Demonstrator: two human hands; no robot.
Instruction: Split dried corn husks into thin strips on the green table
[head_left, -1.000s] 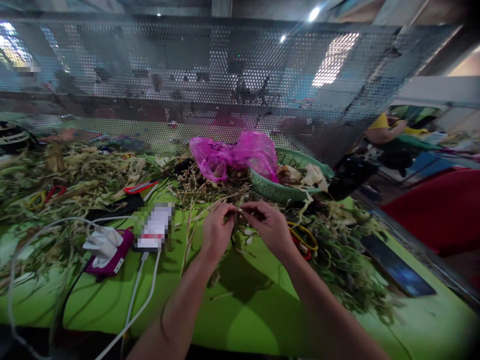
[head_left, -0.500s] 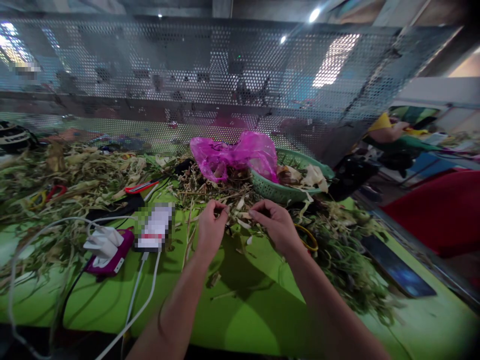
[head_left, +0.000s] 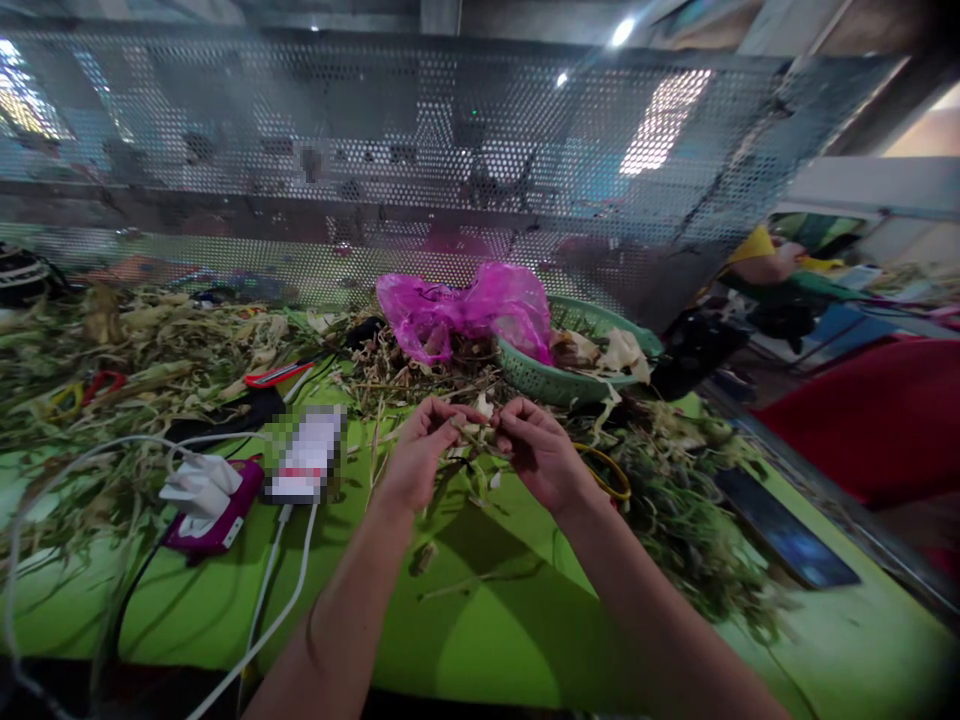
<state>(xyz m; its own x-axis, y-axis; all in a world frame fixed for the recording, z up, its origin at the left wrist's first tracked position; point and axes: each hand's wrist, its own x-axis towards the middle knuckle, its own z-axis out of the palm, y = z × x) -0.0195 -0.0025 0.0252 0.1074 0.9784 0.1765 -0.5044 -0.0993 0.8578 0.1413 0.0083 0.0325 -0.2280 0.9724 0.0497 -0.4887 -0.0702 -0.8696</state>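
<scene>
- left grip (head_left: 417,455), right grip (head_left: 543,455): plain bare hands
- left forearm (head_left: 351,605), lower middle: bare, thin dark curved line (head_left: 310,640), dunno what
- right forearm (head_left: 634,580), lower right: bare too

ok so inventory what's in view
Perforated screen: one, grey, back
Table: one, green, foreground
Bag: one, pink, basket's left edge
Basket: one, green, back centre
Plant heaps: several, greenish, across table
Utility knife: one, red, left
Looped handles: some, yellow and red, both sides
Power block: one, purple, front left
Plugs: some, white, on power block
Cables: several, white, left
Lit phone: one, pale, left
Dark phone: one, black, right
Sheet: one, red, far right
Background clutter: some, mixed, blurred
Plant bits: some, pale, between fingers
Left hand, right hand: one each, bare, centre
</scene>
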